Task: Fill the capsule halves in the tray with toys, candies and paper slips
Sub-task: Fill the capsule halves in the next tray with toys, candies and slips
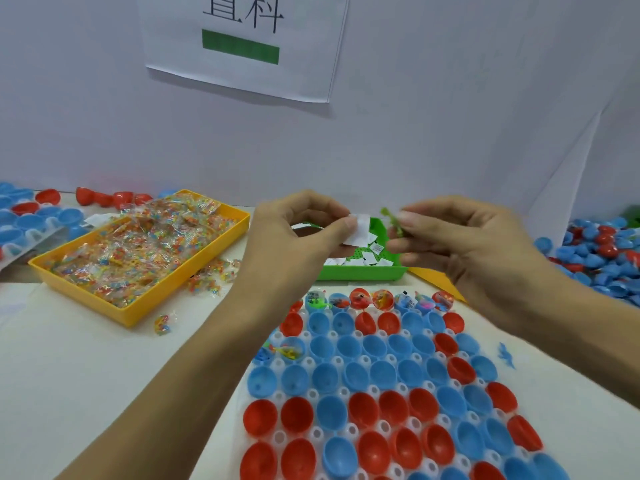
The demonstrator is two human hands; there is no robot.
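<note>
The left hand is hovering in the middle of the frame with its fingers curled, and it is pinching white paper slips between thumb and forefinger. Just beside it, the right hand is also curling its fingers and is pinching a small green toy at the fingertips. Both hands are staying above the green tray, which is holding many more white paper slips.

In the lower middle of the frame, the white capsule tray is lying on the table and is carrying rows of red and blue capsule halves. The halves in its far row, just below the hands, are already holding toys, candies and slips; most of the nearer halves are showing only their bare insides.

At the left of the frame, the yellow tray is holding wrapped candies, and a few are lying on the table near it. At the right edge, a heap of loose capsule halves is lying.
</note>
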